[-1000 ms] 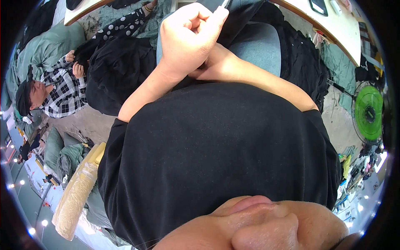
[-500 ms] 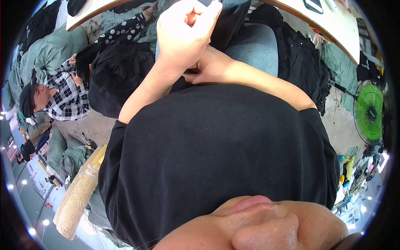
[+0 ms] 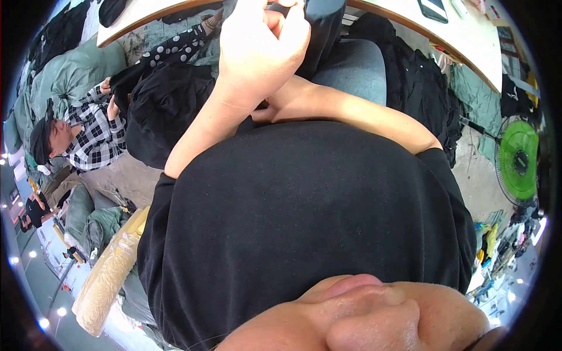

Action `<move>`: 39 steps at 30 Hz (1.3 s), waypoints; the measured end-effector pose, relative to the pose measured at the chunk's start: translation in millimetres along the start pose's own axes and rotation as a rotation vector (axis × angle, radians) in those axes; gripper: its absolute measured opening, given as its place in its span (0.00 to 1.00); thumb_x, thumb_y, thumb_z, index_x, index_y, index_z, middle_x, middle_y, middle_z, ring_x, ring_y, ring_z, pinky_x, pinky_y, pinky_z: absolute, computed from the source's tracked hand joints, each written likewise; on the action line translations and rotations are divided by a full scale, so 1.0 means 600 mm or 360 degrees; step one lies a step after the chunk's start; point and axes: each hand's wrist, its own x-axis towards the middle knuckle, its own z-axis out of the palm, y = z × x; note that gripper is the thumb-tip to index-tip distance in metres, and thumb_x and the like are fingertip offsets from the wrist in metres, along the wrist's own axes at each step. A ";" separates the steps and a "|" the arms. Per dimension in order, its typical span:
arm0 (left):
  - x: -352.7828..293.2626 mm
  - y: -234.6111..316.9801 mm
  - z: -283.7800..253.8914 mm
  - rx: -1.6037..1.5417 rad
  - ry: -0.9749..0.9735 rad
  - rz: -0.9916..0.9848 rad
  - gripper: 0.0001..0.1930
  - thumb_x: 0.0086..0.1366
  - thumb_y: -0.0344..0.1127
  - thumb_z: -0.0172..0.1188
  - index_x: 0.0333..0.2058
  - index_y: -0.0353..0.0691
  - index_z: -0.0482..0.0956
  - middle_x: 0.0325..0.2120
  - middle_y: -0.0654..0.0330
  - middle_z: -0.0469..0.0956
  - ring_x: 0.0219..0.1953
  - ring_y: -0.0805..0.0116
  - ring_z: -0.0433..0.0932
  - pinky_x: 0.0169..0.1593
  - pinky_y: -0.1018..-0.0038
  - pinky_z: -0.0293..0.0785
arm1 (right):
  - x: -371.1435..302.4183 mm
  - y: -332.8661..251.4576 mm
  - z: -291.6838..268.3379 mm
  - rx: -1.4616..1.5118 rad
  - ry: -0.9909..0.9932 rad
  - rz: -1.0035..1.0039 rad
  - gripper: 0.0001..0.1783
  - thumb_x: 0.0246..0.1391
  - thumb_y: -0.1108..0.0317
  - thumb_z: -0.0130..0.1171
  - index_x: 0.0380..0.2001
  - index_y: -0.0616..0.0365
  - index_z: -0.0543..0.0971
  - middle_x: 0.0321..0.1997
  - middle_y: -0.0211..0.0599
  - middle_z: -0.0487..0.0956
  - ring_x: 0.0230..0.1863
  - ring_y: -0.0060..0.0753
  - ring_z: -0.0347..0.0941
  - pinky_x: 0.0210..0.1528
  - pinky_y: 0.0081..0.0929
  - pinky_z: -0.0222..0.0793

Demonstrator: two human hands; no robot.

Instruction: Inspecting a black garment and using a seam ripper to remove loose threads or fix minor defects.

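My left hand (image 3: 263, 44) is raised at the top centre, its fingers curled into a pinch. The fingertips run up to the picture's upper edge, so whatever they hold is too small or cut off to name. Lower down, close to my black shirt, my right hand (image 3: 284, 102) is curled over the lap. My left wrist hides part of it. Its visible fingers are bent, and what is in them does not show. Dark cloth (image 3: 322, 35) hangs over my lap beside the left hand, next to my blue jeans (image 3: 354, 67).
A white table (image 3: 468, 50) curves across the top, with a phone (image 3: 433, 10) on it. Black garments (image 3: 418, 88) are heaped right of my legs, another black pile (image 3: 170, 96) left. A person in a checked shirt (image 3: 96, 140) sits left. A green fan (image 3: 519, 161) stands right.
My left hand has moved slightly down and toward the camera, covering more of the right hand. The right hand stays low by the lap. The view has shifted slightly.
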 end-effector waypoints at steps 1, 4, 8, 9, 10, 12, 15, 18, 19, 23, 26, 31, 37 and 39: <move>0.000 0.002 0.000 0.0005 -0.0022 -0.0039 0.07 0.67 0.18 0.58 0.38 0.36 0.71 0.15 0.72 0.66 0.16 0.87 0.61 0.20 0.83 0.54 | 0.000 -0.002 -0.001 -0.0004 -0.0012 0.0008 0.09 0.52 0.70 0.66 0.25 0.66 0.82 0.26 0.48 0.82 0.30 0.44 0.80 0.40 0.40 0.75; 0.011 0.002 -0.001 0.0256 0.0046 0.0147 0.07 0.66 0.18 0.59 0.38 0.35 0.71 0.15 0.71 0.67 0.16 0.88 0.62 0.21 0.83 0.54 | 0.000 -0.006 -0.004 0.0002 -0.0053 0.0007 0.10 0.51 0.69 0.66 0.25 0.67 0.83 0.26 0.49 0.83 0.30 0.44 0.81 0.40 0.41 0.75; 0.019 0.012 -0.002 -0.0011 0.0005 -0.0032 0.07 0.66 0.19 0.60 0.39 0.35 0.72 0.15 0.70 0.68 0.17 0.88 0.63 0.21 0.83 0.54 | 0.000 0.003 -0.003 0.0008 -0.0096 -0.0050 0.11 0.51 0.67 0.65 0.26 0.66 0.85 0.26 0.48 0.83 0.31 0.45 0.81 0.44 0.42 0.76; 0.016 0.018 -0.005 -0.0019 -0.0007 -0.0049 0.06 0.67 0.20 0.61 0.38 0.35 0.72 0.16 0.70 0.69 0.17 0.88 0.63 0.21 0.84 0.54 | -0.002 0.005 -0.004 0.0006 -0.0095 -0.0053 0.11 0.51 0.67 0.65 0.26 0.66 0.85 0.26 0.48 0.83 0.31 0.45 0.81 0.44 0.42 0.76; 0.017 0.019 -0.011 -0.0031 -0.0022 -0.0065 0.06 0.67 0.20 0.61 0.37 0.35 0.72 0.16 0.70 0.69 0.18 0.89 0.63 0.22 0.85 0.53 | -0.006 0.008 -0.007 -0.0102 -0.0047 -0.0082 0.11 0.52 0.66 0.65 0.29 0.65 0.85 0.28 0.47 0.84 0.32 0.45 0.81 0.46 0.41 0.76; 0.019 -0.004 -0.031 0.0204 -0.0122 0.0074 0.09 0.65 0.20 0.64 0.41 0.33 0.75 0.20 0.65 0.76 0.19 0.82 0.70 0.23 0.81 0.63 | -0.018 0.018 -0.013 -0.0216 0.0007 -0.0103 0.11 0.53 0.65 0.64 0.31 0.64 0.86 0.30 0.47 0.85 0.33 0.45 0.82 0.48 0.41 0.76; 0.007 -0.036 -0.047 0.0657 -0.0295 0.0538 0.19 0.67 0.31 0.65 0.56 0.40 0.79 0.21 0.62 0.78 0.20 0.80 0.72 0.27 0.82 0.68 | -0.049 0.023 -0.034 -0.0239 0.0191 -0.0102 0.14 0.54 0.64 0.64 0.39 0.61 0.86 0.38 0.46 0.85 0.40 0.47 0.83 0.50 0.40 0.77; -0.003 -0.054 -0.063 0.0736 -0.0442 0.0633 0.23 0.65 0.36 0.63 0.59 0.44 0.79 0.32 0.52 0.85 0.30 0.54 0.85 0.37 0.67 0.81 | -0.094 0.015 -0.099 -0.0444 0.0248 -0.0094 0.15 0.55 0.63 0.64 0.40 0.63 0.86 0.39 0.46 0.85 0.41 0.47 0.82 0.49 0.39 0.78; -0.007 -0.043 -0.070 0.0660 -0.0564 0.0519 0.22 0.64 0.33 0.64 0.58 0.41 0.80 0.28 0.55 0.83 0.26 0.60 0.83 0.34 0.72 0.79 | -0.112 0.011 -0.121 -0.0624 0.0337 -0.0137 0.13 0.55 0.63 0.64 0.38 0.62 0.85 0.37 0.44 0.84 0.39 0.46 0.82 0.46 0.37 0.78; -0.020 -0.051 -0.098 0.0285 -0.0722 0.0277 0.15 0.65 0.30 0.64 0.50 0.36 0.85 0.22 0.62 0.78 0.23 0.74 0.76 0.32 0.77 0.73 | -0.141 -0.081 -0.181 -0.0812 0.0933 -0.0168 0.08 0.55 0.68 0.66 0.38 0.58 0.85 0.38 0.37 0.84 0.40 0.39 0.80 0.44 0.32 0.73; -0.017 -0.061 -0.100 0.0157 -0.0504 0.0298 0.12 0.67 0.31 0.63 0.47 0.36 0.84 0.22 0.65 0.77 0.23 0.78 0.72 0.31 0.79 0.70 | -0.106 -0.123 -0.191 -0.1469 0.1022 -0.0536 0.17 0.51 0.73 0.69 0.47 0.58 0.85 0.49 0.40 0.84 0.50 0.42 0.79 0.53 0.34 0.70; -0.019 -0.039 -0.103 -0.0090 -0.0342 -0.0035 0.08 0.70 0.29 0.58 0.44 0.31 0.79 0.23 0.66 0.74 0.22 0.85 0.67 0.26 0.80 0.63 | -0.106 -0.064 -0.138 -0.1898 0.1003 -0.0261 0.25 0.52 0.63 0.70 0.54 0.54 0.83 0.61 0.38 0.80 0.66 0.42 0.70 0.68 0.39 0.54; -0.015 -0.028 -0.079 0.0498 -0.0316 0.0242 0.09 0.65 0.28 0.64 0.44 0.36 0.80 0.23 0.53 0.80 0.20 0.61 0.80 0.27 0.71 0.75 | -0.110 -0.028 -0.117 -0.1804 0.1204 -0.0169 0.27 0.51 0.63 0.68 0.56 0.53 0.82 0.65 0.33 0.78 0.71 0.44 0.64 0.70 0.46 0.50; -0.011 -0.023 -0.072 0.0489 -0.0313 0.0238 0.10 0.65 0.28 0.64 0.45 0.36 0.80 0.22 0.54 0.79 0.20 0.62 0.80 0.27 0.71 0.74 | -0.107 -0.025 -0.113 -0.1791 0.1209 -0.0159 0.27 0.51 0.63 0.68 0.56 0.53 0.82 0.65 0.34 0.78 0.71 0.44 0.64 0.70 0.46 0.50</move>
